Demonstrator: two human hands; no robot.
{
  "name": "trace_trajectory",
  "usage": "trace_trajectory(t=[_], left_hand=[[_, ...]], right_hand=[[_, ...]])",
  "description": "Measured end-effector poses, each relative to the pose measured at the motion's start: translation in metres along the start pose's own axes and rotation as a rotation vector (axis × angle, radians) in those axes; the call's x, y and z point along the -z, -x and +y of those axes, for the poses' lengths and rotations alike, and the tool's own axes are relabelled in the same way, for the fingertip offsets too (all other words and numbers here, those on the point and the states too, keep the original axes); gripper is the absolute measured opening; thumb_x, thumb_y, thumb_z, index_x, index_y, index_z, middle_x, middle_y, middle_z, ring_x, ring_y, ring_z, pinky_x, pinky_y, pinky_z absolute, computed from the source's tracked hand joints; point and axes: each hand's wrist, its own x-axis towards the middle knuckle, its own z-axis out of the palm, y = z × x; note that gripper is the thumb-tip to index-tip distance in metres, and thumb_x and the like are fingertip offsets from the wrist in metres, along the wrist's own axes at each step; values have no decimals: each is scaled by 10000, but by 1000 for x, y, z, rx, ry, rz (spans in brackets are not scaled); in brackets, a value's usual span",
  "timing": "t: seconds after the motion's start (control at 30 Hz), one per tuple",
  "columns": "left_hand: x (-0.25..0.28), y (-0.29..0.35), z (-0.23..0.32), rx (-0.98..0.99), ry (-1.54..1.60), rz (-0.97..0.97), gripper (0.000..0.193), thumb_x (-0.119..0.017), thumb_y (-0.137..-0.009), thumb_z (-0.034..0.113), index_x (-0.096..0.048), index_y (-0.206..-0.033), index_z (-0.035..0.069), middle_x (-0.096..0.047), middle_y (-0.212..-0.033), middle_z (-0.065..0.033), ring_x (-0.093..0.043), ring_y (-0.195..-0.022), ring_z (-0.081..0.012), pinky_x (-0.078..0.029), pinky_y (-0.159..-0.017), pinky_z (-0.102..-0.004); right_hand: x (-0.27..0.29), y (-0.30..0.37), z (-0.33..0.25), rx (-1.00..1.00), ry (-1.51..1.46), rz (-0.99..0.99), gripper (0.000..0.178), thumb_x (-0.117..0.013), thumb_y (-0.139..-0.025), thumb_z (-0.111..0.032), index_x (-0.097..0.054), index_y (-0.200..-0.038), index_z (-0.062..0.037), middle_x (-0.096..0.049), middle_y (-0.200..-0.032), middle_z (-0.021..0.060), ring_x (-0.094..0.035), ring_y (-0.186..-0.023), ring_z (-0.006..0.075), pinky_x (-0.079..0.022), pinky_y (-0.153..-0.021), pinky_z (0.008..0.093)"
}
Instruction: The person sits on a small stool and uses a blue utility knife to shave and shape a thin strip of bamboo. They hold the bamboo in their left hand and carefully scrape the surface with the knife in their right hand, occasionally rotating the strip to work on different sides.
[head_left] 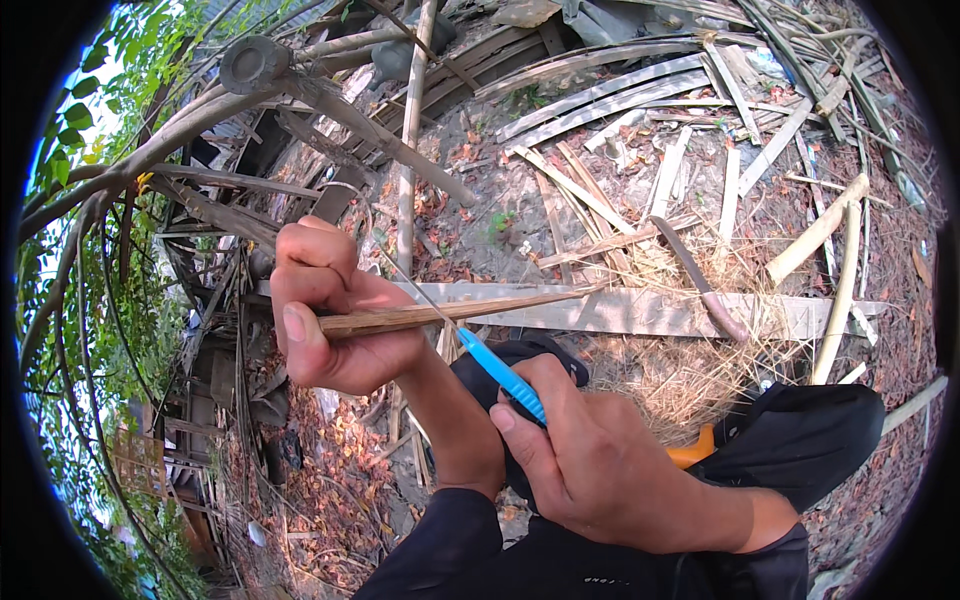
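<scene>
Left grip (345, 345) grasps one wooden stick (470, 308), right grip (600, 465) one blue knife (497, 368)

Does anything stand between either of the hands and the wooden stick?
Nothing visible blocks the left hand: it grips the wooden stick. Between the right hand and the stick is only the blue-handled knife it holds, whose blade crosses the stick in this view.

One left hand (362, 352), one right hand (592, 458), that's two; one blue-handled cutter (502, 380); one held wooden stick (400, 317); one curved blade (688, 258) down there, one board (620, 312) beneath it; and, look, just one orange object (692, 452)
</scene>
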Motion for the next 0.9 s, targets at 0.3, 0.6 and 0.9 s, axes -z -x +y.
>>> trace_trajectory(t=[0.3,0.6,0.9], left_hand=[[-2,3,17,15,-114,71,297,-438,-734,318,-375,-610,55,-326,-775,-100,-315,-635,-159,-255,-538,-273],[15,2,5,70,-64,118,258,-383,-803,279,-325,-649,80,-289,-589,-48,-282,-593,-136,-229,-552,-285],[8,-3,-5,106,-91,64,251,-344,-873,268,-353,-700,86,-232,-496,-14,-205,-490,-115,-221,-540,-296]], right_hand=[[-15,8,17,5,259,-52,166,-553,-907,-77,-422,-910,25,-475,-506,178,-540,-469,383,-398,-433,455],[23,10,71,-306,394,78,234,-520,-933,-162,-454,-893,59,-567,-573,250,-586,-554,434,-443,-491,498],[-12,-5,104,-277,215,25,332,-468,-982,-286,-455,-866,24,-519,-479,203,-535,-460,428,-414,-434,492]])
